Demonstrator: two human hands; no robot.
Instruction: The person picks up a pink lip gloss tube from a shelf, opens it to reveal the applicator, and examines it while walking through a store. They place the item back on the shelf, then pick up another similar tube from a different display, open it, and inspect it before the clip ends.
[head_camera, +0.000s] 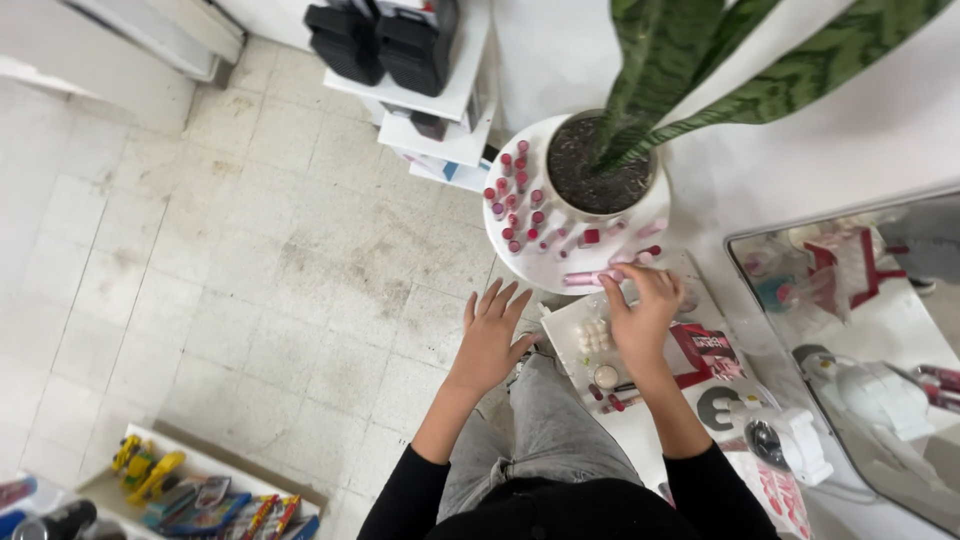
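Your right hand (643, 310), fingers closed on a pink tube (592, 279) at the round stand's (560, 268) near edge, appears mid-placement; left hand (490, 335) hovers spread, empty; next needs a free slot.

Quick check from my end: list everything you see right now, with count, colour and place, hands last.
Round stand: one, white, right of centre, bearing the pot and lipsticks.
Plant pot: one, white, on the stand, dark soil, green striped leaves.
Lipsticks: many, exact count unclear, pink and red, upright on the stand around the pot.
Pink tube: one, lying at the stand's front edge.
Flat tray: one, white, below the stand, with small cosmetics.
Mirror: one, right edge.
Shelves: white, top centre, with black items.
Toys: several, yellow and mixed colours, bottom left.
Floor: pale worn tiles.
Left hand: open, fingers spread, holding nothing.
Right hand: fingertips on the pink tube.
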